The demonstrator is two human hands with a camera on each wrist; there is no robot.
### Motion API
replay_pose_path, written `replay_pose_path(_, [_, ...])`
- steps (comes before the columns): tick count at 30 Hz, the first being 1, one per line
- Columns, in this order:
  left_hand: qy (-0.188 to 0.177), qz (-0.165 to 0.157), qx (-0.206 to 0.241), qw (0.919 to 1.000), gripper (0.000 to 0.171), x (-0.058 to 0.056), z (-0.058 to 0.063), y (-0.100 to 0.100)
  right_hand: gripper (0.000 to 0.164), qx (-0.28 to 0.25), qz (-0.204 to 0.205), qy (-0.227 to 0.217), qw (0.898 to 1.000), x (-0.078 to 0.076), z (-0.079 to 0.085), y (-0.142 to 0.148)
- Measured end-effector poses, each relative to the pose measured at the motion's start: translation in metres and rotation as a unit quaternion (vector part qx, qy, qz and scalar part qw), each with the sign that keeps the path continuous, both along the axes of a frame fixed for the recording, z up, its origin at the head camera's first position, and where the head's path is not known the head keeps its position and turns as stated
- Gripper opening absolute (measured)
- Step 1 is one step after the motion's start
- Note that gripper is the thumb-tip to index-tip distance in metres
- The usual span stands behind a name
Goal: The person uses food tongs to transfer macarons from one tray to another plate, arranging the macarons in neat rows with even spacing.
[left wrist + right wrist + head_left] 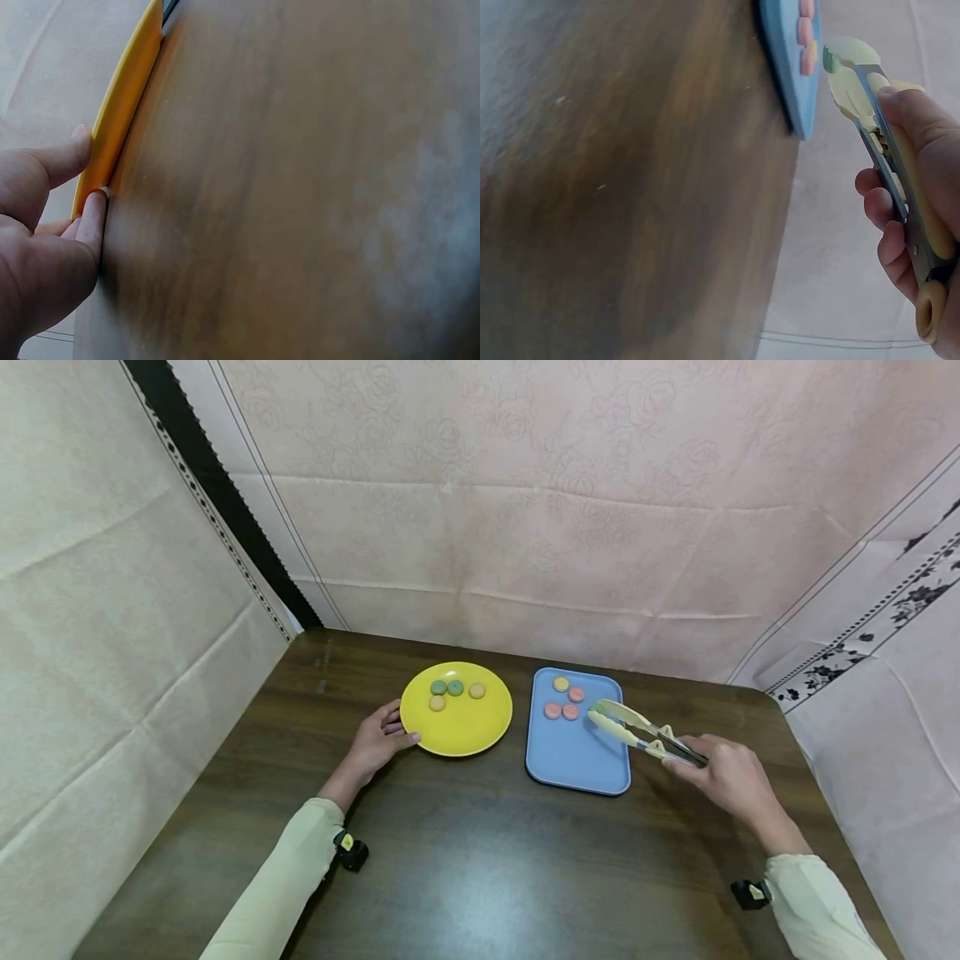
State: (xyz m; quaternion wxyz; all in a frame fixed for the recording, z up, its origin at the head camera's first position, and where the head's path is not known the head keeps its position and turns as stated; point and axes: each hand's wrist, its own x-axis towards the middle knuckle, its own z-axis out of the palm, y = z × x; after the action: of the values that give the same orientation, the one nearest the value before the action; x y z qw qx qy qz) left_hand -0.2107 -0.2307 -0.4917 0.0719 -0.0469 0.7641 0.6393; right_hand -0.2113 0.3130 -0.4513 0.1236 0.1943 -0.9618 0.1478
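At its left rim, the yellow plate (465, 735) is pinched by my left hand (377, 739), thumb on one side of the edge and fingers on the other in the left wrist view. Two green (454, 687) and two pale yellow (477, 691) small round cookie-like pieces lie on it. My right hand (723, 777) grips cream-tipped tongs (637, 727) over the blue tray (577, 760). Between the tong tips shows a green piece (828, 58), mostly hidden. On the tray sit three pink pieces (552, 710) and one yellow piece (561, 682).
Plate and tray stand side by side near the back edge of the dark wooden table (450, 860). Pale patterned cloth (525, 543) hangs behind the table and at both sides. Each wrist wears a small black camera (351, 852).
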Motion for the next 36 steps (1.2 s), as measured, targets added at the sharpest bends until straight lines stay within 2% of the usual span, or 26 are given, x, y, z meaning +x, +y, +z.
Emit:
replay_pose_path(13, [-0.001,0.001,-0.008,1.0,0.08,0.001,0.002,0.001,0.046,-0.011,0.037,0.053,0.998,-0.01,0.022,-0.028])
replay_pose_path(28, [-0.003,0.003,-0.012,0.9999,0.08,0.003,0.007,0.002,0.046,-0.019,0.071,0.059,0.996,-0.027,0.044,-0.067])
replay_pose_path(32, [-0.002,0.001,-0.009,1.0,0.08,0.002,0.005,0.002,0.046,-0.024,0.079,0.054,0.995,-0.032,0.05,-0.079])
replay_pose_path(36, [0.0,0.0,-0.004,1.0,0.08,-0.002,-0.002,0.001,0.049,-0.028,0.091,0.062,0.993,-0.038,0.053,-0.09])
